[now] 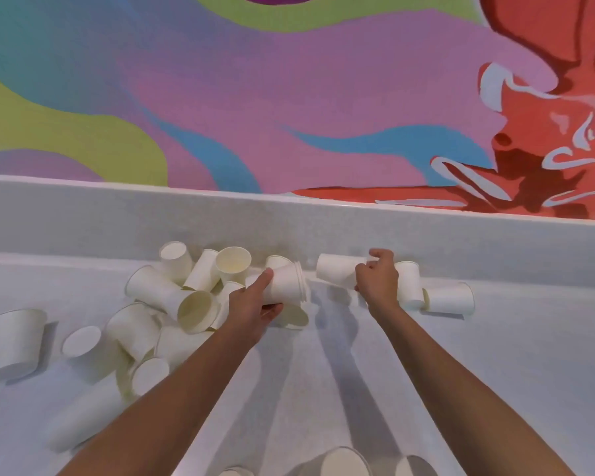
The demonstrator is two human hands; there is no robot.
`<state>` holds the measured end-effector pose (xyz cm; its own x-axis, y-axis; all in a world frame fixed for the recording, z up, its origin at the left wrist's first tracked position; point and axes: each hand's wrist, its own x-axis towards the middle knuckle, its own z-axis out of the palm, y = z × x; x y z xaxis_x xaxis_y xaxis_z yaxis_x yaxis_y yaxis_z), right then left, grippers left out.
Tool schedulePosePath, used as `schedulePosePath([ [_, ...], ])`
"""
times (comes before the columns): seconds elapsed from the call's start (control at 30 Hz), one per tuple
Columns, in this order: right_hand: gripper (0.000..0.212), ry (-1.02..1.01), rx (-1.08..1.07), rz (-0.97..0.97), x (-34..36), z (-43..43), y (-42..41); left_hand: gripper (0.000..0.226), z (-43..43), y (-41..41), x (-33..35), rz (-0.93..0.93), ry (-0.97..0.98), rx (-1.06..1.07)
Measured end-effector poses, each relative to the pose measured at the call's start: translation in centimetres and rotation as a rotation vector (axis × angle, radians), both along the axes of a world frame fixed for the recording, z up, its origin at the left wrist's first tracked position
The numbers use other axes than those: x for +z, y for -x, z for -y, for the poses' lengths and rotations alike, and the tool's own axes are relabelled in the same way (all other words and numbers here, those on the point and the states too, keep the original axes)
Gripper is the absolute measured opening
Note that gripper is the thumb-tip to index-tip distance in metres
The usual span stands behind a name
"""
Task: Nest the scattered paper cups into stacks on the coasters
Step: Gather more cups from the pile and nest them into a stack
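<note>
White paper cups lie scattered over a white counter (495, 372). My left hand (255, 302) grips a short stack of nested cups (285, 285), held sideways with its rims pointing right. My right hand (378, 281) holds a single cup (335, 271) on its side, its bottom facing left toward the stack's rims, a small gap between them. A heap of loose cups (182, 297) sits left of my left hand. Two more cups (449, 298) lie right of my right hand, by the back ledge. No coaster shows in this view.
A raised white ledge (289, 221) runs along the back of the counter under a colourful mural wall. Cups (16, 341) lie at the far left, and several cups (344, 462) stand at the bottom edge between my forearms.
</note>
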<state>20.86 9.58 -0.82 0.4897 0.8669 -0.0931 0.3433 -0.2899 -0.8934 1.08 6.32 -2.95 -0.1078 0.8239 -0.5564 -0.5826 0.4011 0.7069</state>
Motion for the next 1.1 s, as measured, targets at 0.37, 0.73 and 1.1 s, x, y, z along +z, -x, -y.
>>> schedulePosePath([
  [0.37,0.025,-0.146,0.193,0.09,2.8,3.7,-1.0,0.053,1.6,-2.0,1.5,0.094,-0.013,-0.02],
  [0.73,0.015,-0.143,0.36,0.019,1.6,4.2,-0.5,0.035,1.4,-4.9,1.9,0.103,0.006,-0.095],
  [1.1,0.058,0.212,0.034,0.2,-3.3,-0.2,-4.2,0.055,0.2,-3.6,0.8,0.099,-0.026,-0.074],
])
